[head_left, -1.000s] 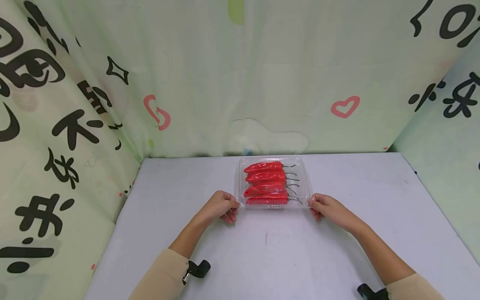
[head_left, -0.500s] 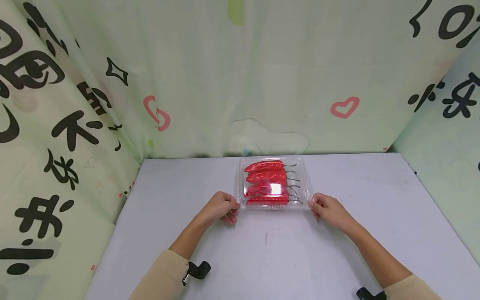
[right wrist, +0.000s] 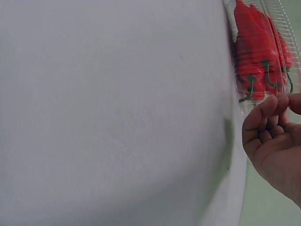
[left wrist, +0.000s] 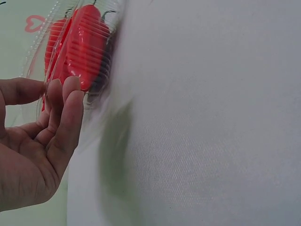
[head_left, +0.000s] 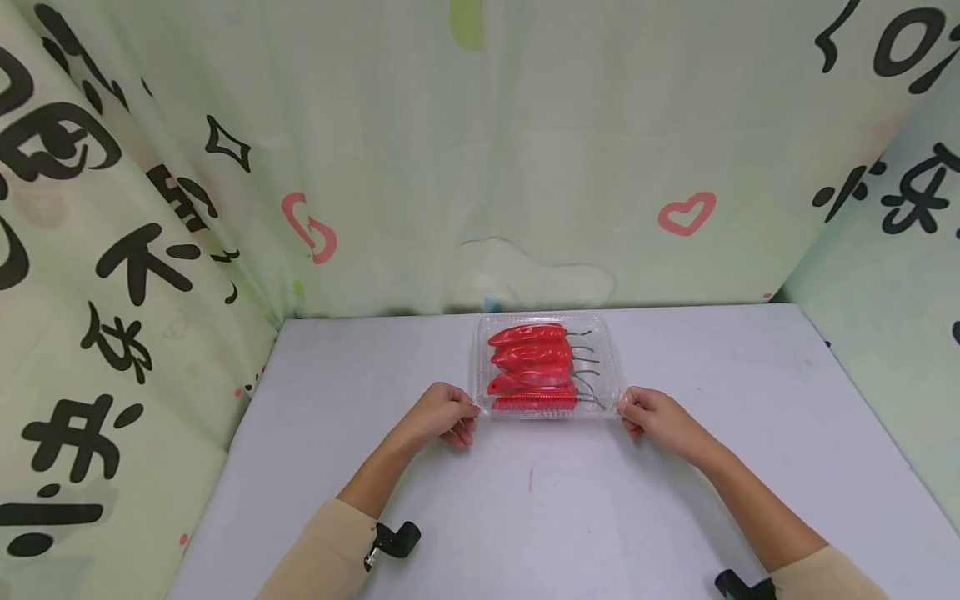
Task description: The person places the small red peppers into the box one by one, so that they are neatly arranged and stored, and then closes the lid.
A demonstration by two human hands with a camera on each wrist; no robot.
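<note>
A clear plastic clamshell box (head_left: 611,367) lies at the far middle of the table, its lid down over several red chili peppers (head_left: 531,357). Their green stems point right in the head view. My left hand (head_left: 441,414) pinches the box's near left corner between thumb and fingers. At the near right corner, my right hand (head_left: 654,418) pinches the rim the same way. Through the ribbed plastic wall, peppers (left wrist: 84,47) show just beyond the left fingertips in the left wrist view. The right wrist view has green stems (right wrist: 268,75) close above the right fingertips.
The white table (head_left: 525,517) extends in front of the box and to both sides. Behind its far edge hangs a pale green printed curtain (head_left: 555,167), which also runs along the left and right. Black wrist cameras (head_left: 397,539) sit at the beige sleeves.
Both hands and the box stay in place. A bright reflection on the lid half a second ago is gone, and the head view has shifted slightly.
</note>
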